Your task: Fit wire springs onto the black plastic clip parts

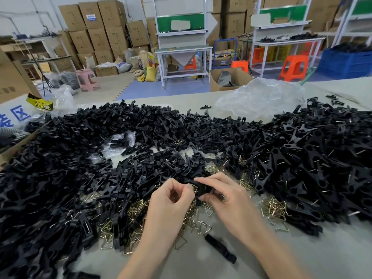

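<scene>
Gripping a black plastic clip part [202, 189] with left hand [171, 198] and right hand [227, 196].
Seems light, stiff, slippery; curled fingers [209, 179] pinch mid-body.

Your left hand [171, 200] and right hand [227, 198] meet on one clip part [202, 189]. Wire springs [128, 216] lie on the table [302, 258] just beneath and left of that grip. Heaped clip parts [50, 178] spread left, right and behind it. A lone clip part [220, 248] lies nearer you, and a plastic bag [259, 97] sits well behind, rightward.
</scene>
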